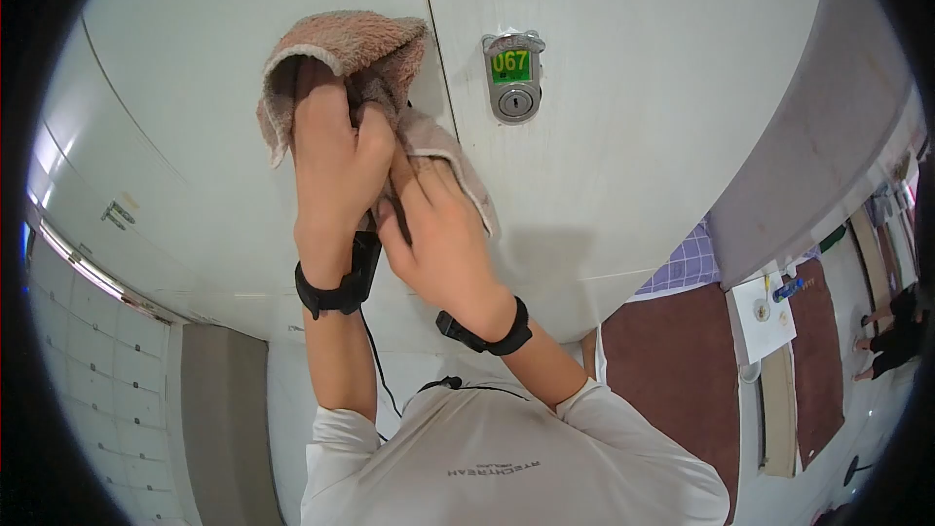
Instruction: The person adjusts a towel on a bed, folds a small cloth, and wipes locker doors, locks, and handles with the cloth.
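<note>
A pinkish-grey towel (365,39) lies bunched against the white locker door (224,185). My left hand (336,151) reaches up into its fold, and the fingertips are hidden under the cloth. Lower and to the right, my right hand (438,234) holds the towel's hanging end, with its fingers partly covered by the fabric. The two hands are close together. To their right, a metal lock (514,83) with a green "067" label and a keyhole sits on the neighbouring door panel, apart from the towel. Both wrists wear black bands.
Rows of small lockers (107,399) line the far left, near a grey-brown bench (229,419). At the right stand brown-covered beds (672,380) and a small white table (765,317) with items on it. Part of a person in dark clothes (891,341) shows at the far right.
</note>
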Available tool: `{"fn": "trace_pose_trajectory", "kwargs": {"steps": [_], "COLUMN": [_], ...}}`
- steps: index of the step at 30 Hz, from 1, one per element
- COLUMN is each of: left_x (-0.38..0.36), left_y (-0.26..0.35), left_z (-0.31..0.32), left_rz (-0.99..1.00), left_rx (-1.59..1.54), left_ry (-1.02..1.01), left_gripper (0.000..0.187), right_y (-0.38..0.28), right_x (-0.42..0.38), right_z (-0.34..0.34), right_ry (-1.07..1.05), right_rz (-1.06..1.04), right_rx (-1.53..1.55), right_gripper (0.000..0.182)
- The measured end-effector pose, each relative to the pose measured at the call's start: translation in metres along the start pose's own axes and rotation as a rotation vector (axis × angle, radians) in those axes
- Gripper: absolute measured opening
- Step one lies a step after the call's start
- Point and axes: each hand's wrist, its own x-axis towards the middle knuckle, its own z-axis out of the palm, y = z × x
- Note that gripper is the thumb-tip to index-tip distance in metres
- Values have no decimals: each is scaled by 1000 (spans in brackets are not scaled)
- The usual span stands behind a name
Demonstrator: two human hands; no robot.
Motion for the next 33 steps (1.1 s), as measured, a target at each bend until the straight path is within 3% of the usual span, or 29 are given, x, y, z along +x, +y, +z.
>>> {"fn": "trace_pose_trajectory", "kwargs": {"steps": [4,7,10,11,14,16,19,22,26,27,31,33], "left_x": [-7,-35,-71,-76,-98,-105,-110,-119,-138,-115,-120,-124], "left_y": [-9,-43,-110,-120,-148,-153,-181,-223,-315,-215,-222,-225], "left_z": [11,27,42,45,55,54,61,16,-58,44,40,45], "left_rz": [165,172,387,375,340,247,49,-9,-179,-186,-383,-336], "left_rx": [-205,-166,522,470,371,374,216,57,129,174,84,81], "left_ry": [195,249,16,5,-4,-22,12,177,212,183,45,49], "left_gripper": [24,24,29,29,31,33,36,38,41,44,56,63], "right_y": [11,16,21,24,50,54,49,19,-32,61,90,92], "right_x": [7,5,0,-2,-21,-24,-23,-19,-20,-8,-9,10], "right_z": [-8,4,27,39,81,88,115,170,281,169,205,204], "right_ry": [14,-74,-43,-43,-341,-422,-378,-377,-455,-446,-402,-338], "right_rz": [-74,-27,-15,-24,127,91,-48,-165,-242,-227,-304,-362], "right_rx": [-70,-59,-228,-284,-240,-244,-227,-265,-178,-129,-88,-66], "right_gripper": [63,63,56,54,61,55,54,58,57,57,58,59]}}
